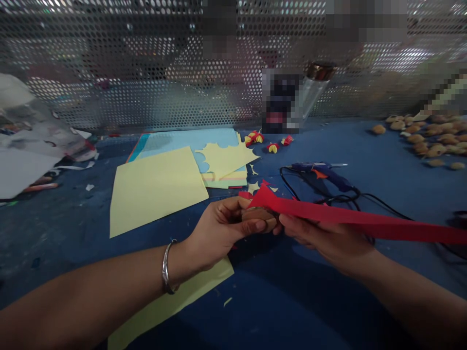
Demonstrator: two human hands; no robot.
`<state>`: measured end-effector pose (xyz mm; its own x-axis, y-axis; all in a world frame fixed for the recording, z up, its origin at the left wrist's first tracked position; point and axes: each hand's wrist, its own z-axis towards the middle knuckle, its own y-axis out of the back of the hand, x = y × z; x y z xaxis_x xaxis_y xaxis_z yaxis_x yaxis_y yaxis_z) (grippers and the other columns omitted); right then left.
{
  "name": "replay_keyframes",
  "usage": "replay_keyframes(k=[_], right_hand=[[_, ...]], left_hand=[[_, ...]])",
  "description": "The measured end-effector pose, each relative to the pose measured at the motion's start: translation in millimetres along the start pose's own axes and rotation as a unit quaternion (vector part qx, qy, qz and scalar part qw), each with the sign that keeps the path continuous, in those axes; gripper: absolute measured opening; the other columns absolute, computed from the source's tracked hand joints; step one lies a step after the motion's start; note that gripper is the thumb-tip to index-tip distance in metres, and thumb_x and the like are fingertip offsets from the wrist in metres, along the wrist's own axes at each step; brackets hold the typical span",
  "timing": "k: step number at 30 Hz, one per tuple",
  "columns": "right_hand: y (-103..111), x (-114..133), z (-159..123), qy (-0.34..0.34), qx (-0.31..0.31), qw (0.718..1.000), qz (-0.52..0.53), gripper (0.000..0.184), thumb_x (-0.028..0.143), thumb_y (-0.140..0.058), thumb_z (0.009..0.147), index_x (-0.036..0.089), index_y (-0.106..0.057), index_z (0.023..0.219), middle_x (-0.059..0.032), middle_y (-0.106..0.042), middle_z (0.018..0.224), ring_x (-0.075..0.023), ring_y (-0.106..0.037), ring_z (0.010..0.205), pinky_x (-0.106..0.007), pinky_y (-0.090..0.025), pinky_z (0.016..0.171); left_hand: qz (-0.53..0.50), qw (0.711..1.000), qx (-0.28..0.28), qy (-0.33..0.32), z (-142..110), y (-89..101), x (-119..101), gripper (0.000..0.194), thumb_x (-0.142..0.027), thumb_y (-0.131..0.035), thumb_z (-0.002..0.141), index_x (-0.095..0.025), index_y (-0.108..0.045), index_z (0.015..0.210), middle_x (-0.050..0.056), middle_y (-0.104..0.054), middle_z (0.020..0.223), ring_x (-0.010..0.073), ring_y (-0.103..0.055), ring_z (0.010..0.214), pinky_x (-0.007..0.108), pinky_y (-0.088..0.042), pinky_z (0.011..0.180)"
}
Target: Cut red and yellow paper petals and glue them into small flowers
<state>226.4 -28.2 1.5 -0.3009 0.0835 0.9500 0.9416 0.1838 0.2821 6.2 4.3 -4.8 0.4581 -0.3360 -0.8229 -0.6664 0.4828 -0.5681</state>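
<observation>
My left hand (pixel 229 221), with a silver bangle at the wrist, pinches a small rounded brown piece (pixel 260 218) under its thumb. Whether that piece is wood or a nutshell I cannot tell. A long red strip (pixel 328 211), of paper or ribbon, lies against the piece's upper edge and stretches off to the right. Close beside it, my right hand (pixel 314 233) has its fingers closed on the strip. Fingertips of both hands come near the brown piece, and its underside is hidden.
Yellow paper sheets (pixel 156 189) lie at the left, over a blue sheet (pixel 182 138). Cut scraps (pixel 253 187) and small red-and-yellow paper pieces (pixel 272 148) sit behind my hands. A blue glue gun (pixel 328 172) with black cable rests at right, before several brown shells (pixel 438 136). Perforated metal (pixel 146 73) stands behind.
</observation>
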Motion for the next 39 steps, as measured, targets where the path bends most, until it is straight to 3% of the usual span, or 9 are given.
replay_keyframes(k=[10, 23, 27, 32, 35, 39], right_hand=[[3.2, 1.9, 1.2, 0.008, 0.001, 0.999, -0.043, 0.050, 0.074, -0.064, 0.089, 0.027, -0.076, 0.077, -0.0073, -0.073, 0.079, -0.0272, -0.071, 0.087, -0.041, -0.059, 0.075], [3.6, -3.2, 3.3, 0.040, -0.020, 0.994, -0.095, 0.054, 0.077, -0.059, 0.090, 0.027, -0.075, 0.077, -0.0041, -0.071, 0.078, -0.0224, -0.068, 0.079, -0.038, -0.058, 0.081], [5.3, -1.5, 4.5, 0.025, 0.000, 0.992, -0.125, 0.055, 0.078, -0.058, 0.090, 0.027, -0.074, 0.076, -0.0037, -0.071, 0.076, -0.0204, -0.065, 0.073, -0.036, -0.057, 0.074], [4.3, -3.3, 7.5, 0.036, -0.028, 0.992, -0.121, 0.058, 0.083, -0.058, 0.086, 0.028, -0.073, 0.074, -0.0042, -0.070, 0.075, -0.0219, -0.066, 0.074, -0.037, -0.059, 0.074], [3.6, -5.5, 8.5, 0.050, -0.019, 0.991, -0.124, 0.059, 0.084, -0.057, 0.086, 0.029, -0.073, 0.075, -0.0048, -0.073, 0.079, -0.0233, -0.068, 0.078, -0.039, -0.060, 0.080], [5.8, -5.0, 7.7, 0.048, -0.023, 0.990, -0.133, 0.061, 0.086, -0.056, 0.086, 0.029, -0.072, 0.075, -0.0041, -0.073, 0.077, -0.0232, -0.068, 0.075, -0.042, -0.061, 0.085]], left_hand=[[0.039, 0.996, -0.067, 0.033, -1.8, 1.3, -1.9, 0.018, -0.021, -0.093, 0.075, -0.018, -0.077, 0.082, -0.001, -0.080, 0.083, 0.0119, -0.073, 0.081, 0.028, -0.056, 0.089], [0.095, 0.991, -0.081, 0.055, -5.2, -1.4, -10.0, 0.015, -0.027, -0.090, 0.078, -0.017, -0.080, 0.083, 0.001, -0.078, 0.084, 0.0118, -0.068, 0.080, 0.025, -0.051, 0.081], [0.140, 0.985, -0.084, 0.065, -4.8, -0.9, -9.4, 0.020, -0.032, -0.089, 0.080, -0.016, -0.078, 0.086, 0.003, -0.078, 0.087, 0.0124, -0.068, 0.081, 0.024, -0.050, 0.076], [0.076, 0.989, -0.118, 0.044, -3.2, -0.1, -6.7, 0.034, -0.026, -0.096, 0.071, -0.017, -0.071, 0.093, 0.001, -0.077, 0.086, 0.0125, -0.070, 0.080, 0.025, -0.052, 0.077], [0.085, 0.987, -0.126, 0.052, -2.8, -0.2, -7.4, 0.030, -0.026, -0.095, 0.071, -0.017, -0.070, 0.085, 0.000, -0.075, 0.082, 0.0112, -0.068, 0.074, 0.023, -0.051, 0.071], [0.100, 0.989, -0.105, 0.038, -2.2, -0.4, -9.3, 0.021, -0.023, -0.092, 0.072, -0.017, -0.074, 0.080, 0.000, -0.076, 0.082, 0.0112, -0.068, 0.077, 0.025, -0.054, 0.078]])
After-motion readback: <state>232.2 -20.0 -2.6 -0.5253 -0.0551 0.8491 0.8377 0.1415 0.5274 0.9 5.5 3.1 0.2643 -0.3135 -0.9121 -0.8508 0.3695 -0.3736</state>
